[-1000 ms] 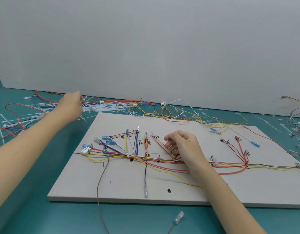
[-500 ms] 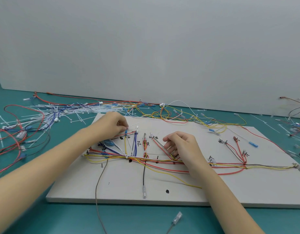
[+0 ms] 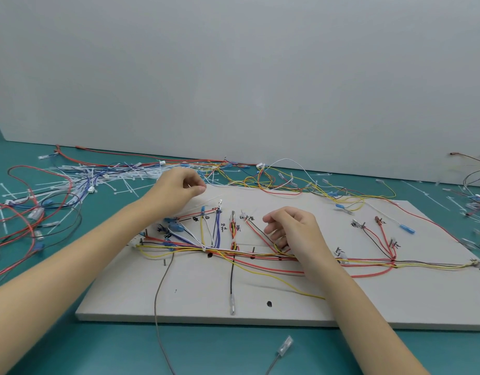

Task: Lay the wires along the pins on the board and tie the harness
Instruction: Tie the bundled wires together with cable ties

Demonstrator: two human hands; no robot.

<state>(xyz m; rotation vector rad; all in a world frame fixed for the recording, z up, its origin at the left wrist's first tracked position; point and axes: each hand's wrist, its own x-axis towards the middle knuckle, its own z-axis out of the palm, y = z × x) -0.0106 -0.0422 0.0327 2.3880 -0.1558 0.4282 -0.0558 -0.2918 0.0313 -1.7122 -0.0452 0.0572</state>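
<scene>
fingers (image 3: 198, 188) of left hand (image 3: 174, 193) pinched, probably, a white cable tie (image 3: 209, 199) above board (image 3: 395, 307); right hand (image 3: 295, 234) curled onto wire bundle (image 3: 260, 253) mid-board. advised: thread tie under pinned trunk, cinch snug beside branch.

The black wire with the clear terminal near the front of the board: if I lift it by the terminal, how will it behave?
The black wire looks thin, so it would probably sag. It is likely very light. Its upper end joins the harness bundle, so it may tug those wires.
</scene>
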